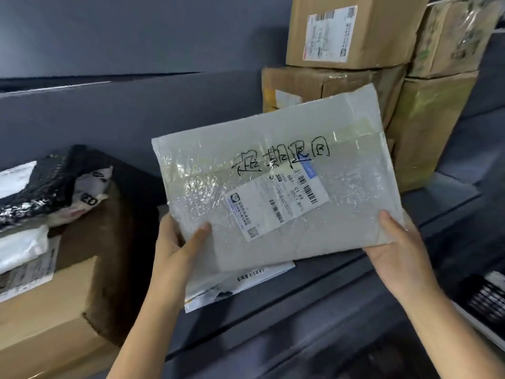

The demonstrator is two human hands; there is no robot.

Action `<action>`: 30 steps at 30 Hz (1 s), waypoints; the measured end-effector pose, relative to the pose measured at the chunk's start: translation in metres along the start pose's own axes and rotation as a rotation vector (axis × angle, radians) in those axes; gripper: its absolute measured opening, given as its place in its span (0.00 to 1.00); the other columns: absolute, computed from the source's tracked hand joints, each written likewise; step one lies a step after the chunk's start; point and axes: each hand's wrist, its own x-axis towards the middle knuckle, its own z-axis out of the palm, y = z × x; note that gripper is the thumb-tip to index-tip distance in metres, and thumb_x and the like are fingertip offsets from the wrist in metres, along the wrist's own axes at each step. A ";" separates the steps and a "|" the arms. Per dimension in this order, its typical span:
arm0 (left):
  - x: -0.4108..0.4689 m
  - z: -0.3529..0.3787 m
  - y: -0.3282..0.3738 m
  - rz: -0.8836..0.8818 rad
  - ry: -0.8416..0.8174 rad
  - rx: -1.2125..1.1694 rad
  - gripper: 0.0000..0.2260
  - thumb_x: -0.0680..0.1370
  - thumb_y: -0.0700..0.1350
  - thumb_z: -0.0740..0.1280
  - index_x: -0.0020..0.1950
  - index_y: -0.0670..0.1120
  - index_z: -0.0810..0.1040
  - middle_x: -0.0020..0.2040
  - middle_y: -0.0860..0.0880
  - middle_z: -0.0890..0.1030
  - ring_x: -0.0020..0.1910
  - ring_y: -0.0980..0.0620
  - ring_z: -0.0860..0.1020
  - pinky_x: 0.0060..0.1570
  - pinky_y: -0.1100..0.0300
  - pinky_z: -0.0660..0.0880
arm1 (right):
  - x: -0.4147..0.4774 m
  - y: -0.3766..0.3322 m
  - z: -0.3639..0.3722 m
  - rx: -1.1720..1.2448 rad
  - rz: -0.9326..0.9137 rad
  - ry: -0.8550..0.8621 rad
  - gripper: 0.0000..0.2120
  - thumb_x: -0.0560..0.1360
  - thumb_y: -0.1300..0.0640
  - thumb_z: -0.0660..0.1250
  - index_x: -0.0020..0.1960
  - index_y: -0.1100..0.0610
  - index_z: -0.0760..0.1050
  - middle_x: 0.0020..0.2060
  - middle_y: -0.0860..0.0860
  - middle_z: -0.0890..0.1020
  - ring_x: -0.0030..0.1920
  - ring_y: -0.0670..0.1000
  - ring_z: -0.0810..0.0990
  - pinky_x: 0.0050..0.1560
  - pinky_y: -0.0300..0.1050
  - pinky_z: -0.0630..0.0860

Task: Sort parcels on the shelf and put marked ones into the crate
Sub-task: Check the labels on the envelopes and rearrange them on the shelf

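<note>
I hold a flat grey bubble-wrap mailer (273, 149) up in front of the shelf, tilted, its face toward me. Black handwritten characters run across its upper part and a white shipping label with barcodes sits below them. My left hand (180, 247) grips its lower left corner, thumb on the front. My right hand (396, 247) grips its lower right corner. A second white parcel (240, 283) lies flat on the shelf just beneath it. At the lower right edge a dark slotted container (486, 299), possibly the crate, is partly in view.
Stacked cardboard boxes (355, 31) fill the shelf's back right. On the left a large cardboard box (49, 310) carries a black bubble mailer (38, 187) and white soft parcels (21, 247). The grey shelf edge (273, 324) runs diagonally below my hands.
</note>
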 end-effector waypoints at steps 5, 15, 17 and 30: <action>-0.017 0.024 -0.006 -0.014 -0.051 0.039 0.18 0.65 0.58 0.72 0.52 0.57 0.74 0.55 0.43 0.79 0.53 0.40 0.79 0.56 0.39 0.76 | -0.017 -0.015 -0.041 -0.185 0.026 -0.011 0.12 0.76 0.61 0.63 0.58 0.54 0.75 0.54 0.53 0.83 0.55 0.52 0.82 0.48 0.46 0.81; -0.082 0.084 0.007 0.012 -0.111 -0.013 0.15 0.70 0.48 0.71 0.54 0.57 0.72 0.52 0.50 0.79 0.50 0.47 0.75 0.53 0.50 0.74 | -0.049 -0.081 -0.111 -0.516 0.068 0.002 0.13 0.75 0.66 0.64 0.53 0.51 0.77 0.47 0.48 0.85 0.49 0.49 0.83 0.49 0.46 0.77; -0.107 0.104 0.006 -0.027 -0.106 -0.026 0.15 0.66 0.53 0.71 0.50 0.59 0.73 0.52 0.50 0.78 0.51 0.46 0.75 0.58 0.43 0.73 | -0.058 -0.098 -0.132 -0.529 0.066 -0.009 0.12 0.75 0.62 0.66 0.56 0.49 0.77 0.51 0.48 0.85 0.52 0.49 0.83 0.52 0.48 0.77; -0.234 0.218 -0.047 -0.316 -0.147 0.081 0.08 0.80 0.44 0.61 0.57 0.44 0.68 0.45 0.51 0.71 0.45 0.53 0.73 0.42 0.60 0.71 | -0.094 -0.152 -0.268 -0.833 0.174 0.013 0.10 0.75 0.61 0.67 0.51 0.48 0.75 0.50 0.49 0.82 0.50 0.49 0.81 0.51 0.47 0.77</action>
